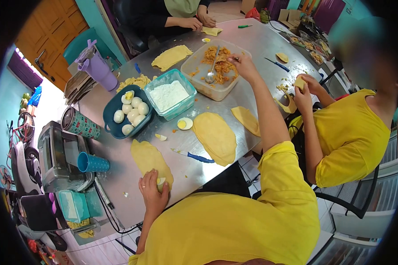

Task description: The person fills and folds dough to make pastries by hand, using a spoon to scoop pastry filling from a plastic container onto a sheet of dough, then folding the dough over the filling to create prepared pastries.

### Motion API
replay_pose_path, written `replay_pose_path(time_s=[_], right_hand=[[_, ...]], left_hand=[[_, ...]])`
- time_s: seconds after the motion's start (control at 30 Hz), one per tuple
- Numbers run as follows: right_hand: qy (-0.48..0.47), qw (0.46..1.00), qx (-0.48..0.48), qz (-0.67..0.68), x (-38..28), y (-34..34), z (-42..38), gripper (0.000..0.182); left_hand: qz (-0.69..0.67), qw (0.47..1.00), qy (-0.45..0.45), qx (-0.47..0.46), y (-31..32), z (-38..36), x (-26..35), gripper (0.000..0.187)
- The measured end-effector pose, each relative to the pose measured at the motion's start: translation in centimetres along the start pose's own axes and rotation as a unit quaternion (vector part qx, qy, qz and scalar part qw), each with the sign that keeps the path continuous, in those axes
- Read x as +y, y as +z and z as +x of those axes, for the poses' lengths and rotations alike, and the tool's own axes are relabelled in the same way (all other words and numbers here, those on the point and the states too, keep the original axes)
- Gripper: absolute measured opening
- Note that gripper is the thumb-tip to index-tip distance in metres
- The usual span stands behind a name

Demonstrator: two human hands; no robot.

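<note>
My left hand (154,194) rests on a flat dough sheet (148,158) near the table's front edge, fingers and thumb closed about a piece of boiled egg (160,181). Over the far right side of a plastic tub (193,86), my right hand (244,66) has its fingers pinched together above orange shredded filling (224,66); what is between them is too small to tell. A metal spoon (211,76) lies in that filling. Between my hands are a larger dough sheet (215,138), a halved egg (185,123), an egg wedge (161,137) and a blue-handled knife (193,156).
Left of the tub stand a teal box of flour (170,114) and a blue bowl of boiled eggs (112,122). A tumbler (80,123), blue cup (93,162) and dough machine (59,154) line the left side. Co-workers handle dough at right (301,88) and the far side.
</note>
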State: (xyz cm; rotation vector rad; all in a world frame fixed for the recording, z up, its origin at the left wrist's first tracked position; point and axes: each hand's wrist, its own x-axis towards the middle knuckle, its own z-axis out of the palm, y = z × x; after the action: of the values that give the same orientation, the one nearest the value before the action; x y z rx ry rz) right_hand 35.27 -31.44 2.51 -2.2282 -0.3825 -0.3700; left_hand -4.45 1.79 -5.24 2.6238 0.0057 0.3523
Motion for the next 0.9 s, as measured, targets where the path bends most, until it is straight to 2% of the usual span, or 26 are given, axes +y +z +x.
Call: replay_pose_path(time_s=[0.1,0.23,0.33,0.4,0.43,0.5,0.53,0.6,0.73,0.9], right_hand=[[0.002,0.998,-0.057,-0.038,0.1,-0.3,-0.5,0.023],[-0.003,0.996,-0.072,-0.046,-0.8,-1.7,-1.2,0.025],[0.042,0.996,-0.078,0.033,-0.8,-2.4,-1.3,0.028],[0.083,0.984,-0.057,0.144,-1.6,-3.0,-1.6,0.03],[0.084,0.985,-0.057,0.143,-1.6,-3.1,-1.8,0.03],[0.153,0.96,-0.106,0.208,-1.7,-3.1,-2.1,0.031],[0.153,0.96,-0.106,0.208,-1.4,-2.9,-2.3,0.031],[0.19,0.927,-0.095,0.31,-0.5,-2.1,-2.6,0.031],[0.178,0.93,-0.097,0.306,0.0,-1.7,-2.3,0.034],[0.211,0.925,-0.07,0.309,0.3,-1.1,-1.5,0.034]], left_hand=[[-0.001,1.0,0.003,-0.002,0.0,0.1,-0.1,0.051],[0.009,1.0,0.006,-0.001,0.1,0.0,-0.2,0.051],[0.007,1.0,0.012,0.004,0.1,0.0,-0.2,0.05],[0.008,1.0,0.012,0.004,0.1,0.0,-0.2,0.05],[0.01,1.0,0.014,0.003,0.1,0.0,-0.2,0.05],[0.01,1.0,0.015,0.003,0.1,0.0,-0.1,0.049],[0.01,1.0,0.015,0.004,0.1,0.0,-0.1,0.049],[0.012,1.0,0.015,0.004,0.1,0.0,0.0,0.049],[0.01,1.0,0.018,0.01,0.1,0.0,-0.1,0.049],[0.015,1.0,0.017,0.012,0.2,0.0,-0.2,0.049]])
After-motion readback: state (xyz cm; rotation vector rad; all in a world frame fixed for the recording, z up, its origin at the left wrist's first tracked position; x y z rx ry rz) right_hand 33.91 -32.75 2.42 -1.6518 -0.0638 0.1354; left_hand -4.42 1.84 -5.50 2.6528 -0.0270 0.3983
